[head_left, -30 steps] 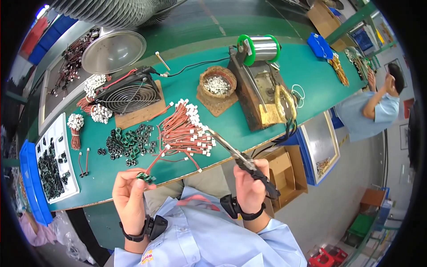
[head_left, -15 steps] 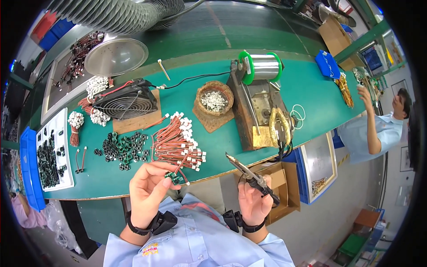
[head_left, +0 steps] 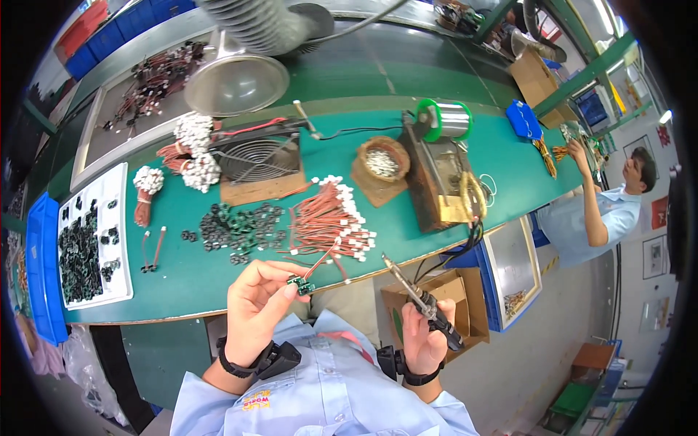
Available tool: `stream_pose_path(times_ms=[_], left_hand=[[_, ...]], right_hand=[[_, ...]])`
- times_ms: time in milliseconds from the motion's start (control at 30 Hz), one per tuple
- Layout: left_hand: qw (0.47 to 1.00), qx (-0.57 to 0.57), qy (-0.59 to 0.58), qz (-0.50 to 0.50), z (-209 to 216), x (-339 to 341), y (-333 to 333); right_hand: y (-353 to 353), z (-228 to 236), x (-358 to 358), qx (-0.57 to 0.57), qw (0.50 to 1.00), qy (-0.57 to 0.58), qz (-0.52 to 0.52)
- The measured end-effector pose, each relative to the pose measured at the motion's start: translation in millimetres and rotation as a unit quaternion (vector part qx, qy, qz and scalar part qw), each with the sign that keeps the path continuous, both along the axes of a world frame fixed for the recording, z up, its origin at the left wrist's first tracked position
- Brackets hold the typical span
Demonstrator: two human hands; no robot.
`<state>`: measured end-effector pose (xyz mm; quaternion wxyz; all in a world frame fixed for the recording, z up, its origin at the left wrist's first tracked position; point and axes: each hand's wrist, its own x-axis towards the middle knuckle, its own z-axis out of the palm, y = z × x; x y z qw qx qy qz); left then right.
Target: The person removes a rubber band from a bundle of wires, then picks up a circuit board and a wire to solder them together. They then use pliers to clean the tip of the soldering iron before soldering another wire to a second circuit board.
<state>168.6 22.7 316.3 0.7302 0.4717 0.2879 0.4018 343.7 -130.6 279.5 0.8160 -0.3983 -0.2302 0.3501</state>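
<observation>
Pinching a small green part [head_left: 301,284] between thumb and fingers, the left hand [head_left: 254,309] is closed just above the front edge of the worktop [head_left: 189,294]. A red wire [head_left: 322,260] runs up from that part toward the wire pile; whether its joint is finished is too small to tell. The right hand [head_left: 429,334] grips a soldering iron [head_left: 416,292], whose tip points up and away, clear of the part.

Beyond the left hand, a fan of red wires with white plugs [head_left: 331,218] lies loose, and beside it a heap of dark parts [head_left: 236,229] without visible wires. Further left, one part with two wires [head_left: 149,267] lies apart and looks done. More parts fill the white tray [head_left: 109,185], and tied bundles of wire [head_left: 147,192] lie near it.

Judging by these stocks, much is left: this piece seems midway, and most parts on the worktop are unwired. In the far-left frame, a tangle of wired pieces [head_left: 156,83] may be finished work, though their joints cannot be made out.
</observation>
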Motion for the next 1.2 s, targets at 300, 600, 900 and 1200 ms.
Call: stream_pose_path(times_ms=[300, 600, 900, 1200], left_hand=[[0.975, -0.185, -0.119, -0.032, -11.0, -111.9, 26.4], [0.896, -0.275, -0.33, -0.115, -11.0, -155.5, 38.9], [0.969, -0.183, -0.156, -0.047, 2.4, -104.5, 38.0], [0.985, -0.127, -0.05, -0.106, 12.2, -13.5, 44.5]], right_hand=[[44.6, 1.0, -81.9, -0.076, 0.983, -0.14, -0.09], [86.1, 1.5, -80.2, -0.035, 0.961, -0.23, -0.151], [88.3, -5.0, -39.9, -0.032, 0.957, -0.249, -0.146], [67.0, -13.9, 16.6, -0.121, 0.949, -0.265, -0.119]])
